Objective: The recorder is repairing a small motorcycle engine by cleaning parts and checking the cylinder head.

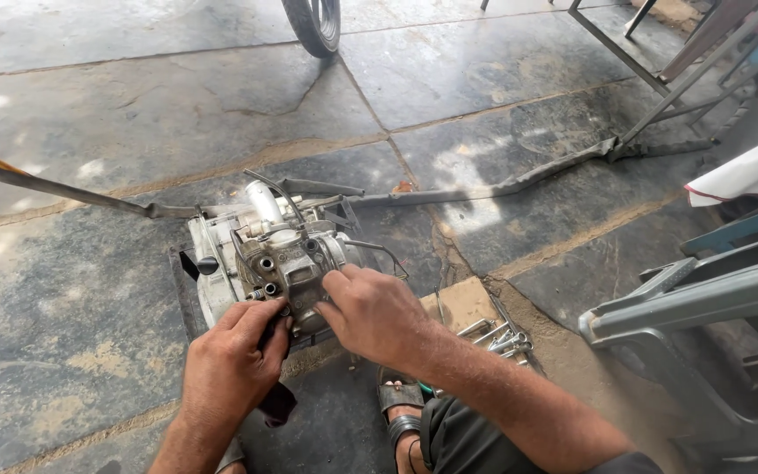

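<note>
A grey metal engine block (pixel 261 250) rests on a dark mat on the stone floor in front of me. My left hand (pixel 234 351) is closed around a dark tool handle pressed against the engine's near side. On the engine's near right corner lies my right hand (pixel 375 312), gripping the casing. A black cable loops over the top of the engine.
Several bolts and spanners (pixel 497 338) lie on a wooden board right of the engine. A grey plastic chair (pixel 704 298) stands at the right. A tyre (pixel 313 22) is at the top, a metal frame (pixel 660 79) top right, and a long flat strap (pixel 484 189) crosses the floor.
</note>
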